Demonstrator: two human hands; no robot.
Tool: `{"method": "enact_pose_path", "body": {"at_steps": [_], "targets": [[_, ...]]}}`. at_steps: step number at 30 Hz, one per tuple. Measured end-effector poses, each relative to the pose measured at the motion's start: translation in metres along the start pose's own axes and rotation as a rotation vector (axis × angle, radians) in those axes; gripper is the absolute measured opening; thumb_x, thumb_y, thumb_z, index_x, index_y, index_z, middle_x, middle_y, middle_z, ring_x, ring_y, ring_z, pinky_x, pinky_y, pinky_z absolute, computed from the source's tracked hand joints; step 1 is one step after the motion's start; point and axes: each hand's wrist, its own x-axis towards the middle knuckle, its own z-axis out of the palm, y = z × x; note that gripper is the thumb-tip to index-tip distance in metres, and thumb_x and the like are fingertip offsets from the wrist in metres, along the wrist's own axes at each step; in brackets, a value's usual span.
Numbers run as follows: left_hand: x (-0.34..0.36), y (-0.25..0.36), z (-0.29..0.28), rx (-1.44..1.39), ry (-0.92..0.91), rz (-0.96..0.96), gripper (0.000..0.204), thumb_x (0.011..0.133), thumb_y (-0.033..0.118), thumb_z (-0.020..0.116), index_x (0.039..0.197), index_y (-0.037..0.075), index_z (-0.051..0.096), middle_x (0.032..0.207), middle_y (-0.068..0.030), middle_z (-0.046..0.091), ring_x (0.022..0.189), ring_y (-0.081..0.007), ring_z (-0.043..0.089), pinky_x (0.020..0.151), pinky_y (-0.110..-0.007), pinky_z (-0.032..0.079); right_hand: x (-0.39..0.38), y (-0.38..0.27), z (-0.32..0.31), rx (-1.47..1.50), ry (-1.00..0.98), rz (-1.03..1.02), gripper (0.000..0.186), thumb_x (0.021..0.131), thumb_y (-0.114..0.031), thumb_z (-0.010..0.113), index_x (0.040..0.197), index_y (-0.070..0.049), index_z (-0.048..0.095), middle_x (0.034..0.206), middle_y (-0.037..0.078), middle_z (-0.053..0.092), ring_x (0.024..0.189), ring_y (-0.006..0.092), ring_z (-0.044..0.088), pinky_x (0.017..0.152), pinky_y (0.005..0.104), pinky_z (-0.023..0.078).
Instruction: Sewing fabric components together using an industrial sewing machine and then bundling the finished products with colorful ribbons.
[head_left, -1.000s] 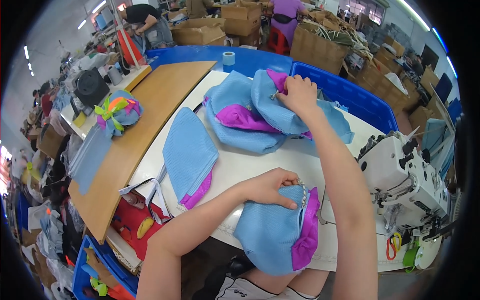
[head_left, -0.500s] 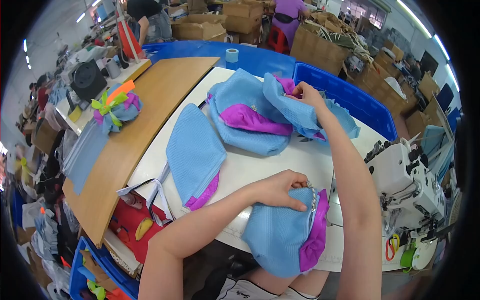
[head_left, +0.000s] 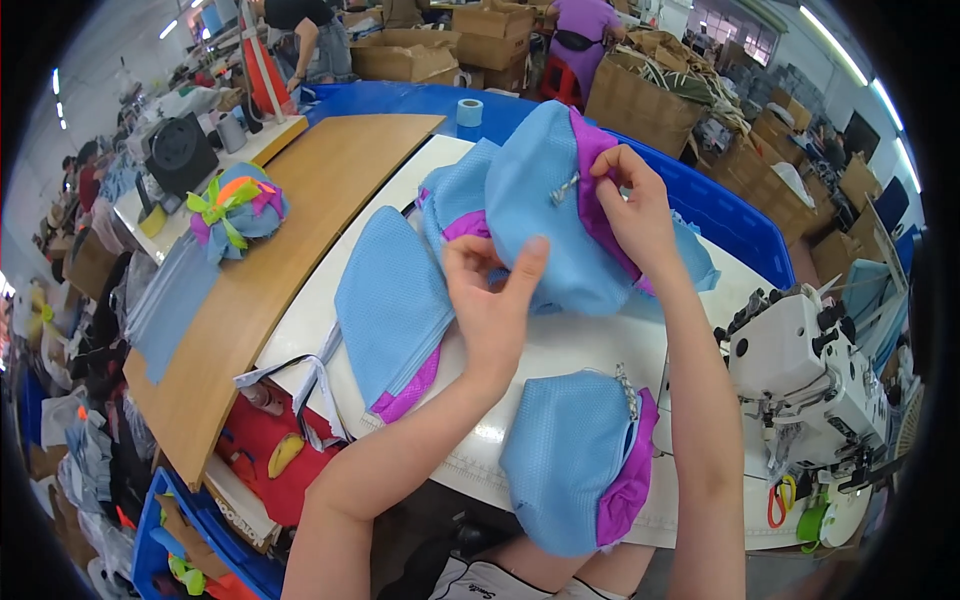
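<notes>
A blue textured fabric piece with purple trim [head_left: 535, 190] is raised off the white table [head_left: 480, 350], a short silvery cord on its face. My right hand [head_left: 640, 210] pinches its purple edge between thumb and fingers. Against its lower left side, my left hand [head_left: 490, 310] has thumb and fingers apart, holding nothing visible. Nearest me, a similar blue and purple piece [head_left: 565, 450] lies at the table's front edge, with a silvery cord at its top. Another flat blue piece [head_left: 390, 300] lies to the left. Partly hidden behind the raised piece is more blue fabric [head_left: 455, 185].
A white sewing machine [head_left: 810, 360] stands at the right, with scissors [head_left: 780, 500] below it. Behind the table are a blue bin [head_left: 750, 215] and a pale blue tape roll [head_left: 469, 112]. A wooden board [head_left: 300, 230] borders the left, carrying a colourful fabric bundle [head_left: 240, 215].
My left hand has left the front piece and moved up to the far one. My right hand has lifted and spread that far piece, bringing its purple edge and cord into view.
</notes>
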Motion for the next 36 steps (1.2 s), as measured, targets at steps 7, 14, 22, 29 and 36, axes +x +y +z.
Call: {"method": "enact_pose_path", "body": {"at_steps": [7, 14, 22, 29, 36], "targets": [[0.011, 0.04, -0.009, -0.37, -0.194, -0.299, 0.059, 0.097, 0.032, 0.065, 0.143, 0.002, 0.043, 0.134, -0.0123, 0.057, 0.122, -0.0261, 0.057, 0.105, -0.04, 0.046, -0.028, -0.057, -0.001, 0.221, -0.235, 0.077, 0.044, 0.081, -0.023, 0.083, 0.113, -0.006, 0.057, 0.109, 0.004, 0.062, 0.098, 0.016, 0.057, 0.092, 0.0304, 0.045], [0.019, 0.04, -0.015, -0.583, -0.169, -0.476, 0.051, 0.104, 0.036, 0.048, 0.141, 0.001, 0.046, 0.139, -0.0134, 0.057, 0.127, -0.0301, 0.056, 0.109, -0.046, 0.044, -0.037, -0.054, 0.001, -0.239, -0.001, -0.105, 0.04, 0.082, -0.03, 0.082, 0.104, -0.004, 0.061, 0.105, 0.011, 0.065, 0.096, 0.0234, 0.061, 0.085, 0.0323, 0.047], [0.022, 0.039, -0.018, -0.61, -0.179, -0.497, 0.045, 0.102, 0.033, 0.049, 0.136, 0.003, 0.052, 0.136, -0.013, 0.059, 0.124, -0.0313, 0.057, 0.108, -0.047, 0.044, -0.034, -0.055, -0.01, 0.298, -0.041, 0.173, 0.016, 0.092, -0.015, 0.069, 0.095, 0.0, 0.067, 0.083, 0.001, 0.066, 0.08, 0.01, 0.059, 0.074, 0.0264, 0.047], [0.03, 0.033, -0.022, -0.695, -0.075, -0.575, 0.042, 0.101, 0.032, 0.05, 0.134, 0.006, 0.054, 0.131, -0.0116, 0.063, 0.119, -0.0319, 0.06, 0.106, -0.05, 0.045, -0.034, -0.056, -0.019, 0.555, -0.171, 0.362, 0.012, 0.092, -0.012, 0.066, 0.09, -0.001, 0.067, 0.08, -0.005, 0.061, 0.077, 0.0023, 0.052, 0.07, 0.0197, 0.041], [0.031, 0.039, -0.02, -0.626, -0.033, -0.636, 0.045, 0.099, 0.029, 0.054, 0.138, 0.007, 0.051, 0.136, -0.01, 0.059, 0.123, -0.0312, 0.058, 0.108, -0.049, 0.044, -0.023, -0.055, -0.009, 0.212, -0.063, 0.143, 0.018, 0.09, -0.014, 0.068, 0.09, 0.004, 0.068, 0.083, 0.006, 0.069, 0.081, 0.0093, 0.059, 0.076, 0.0262, 0.047]]}}
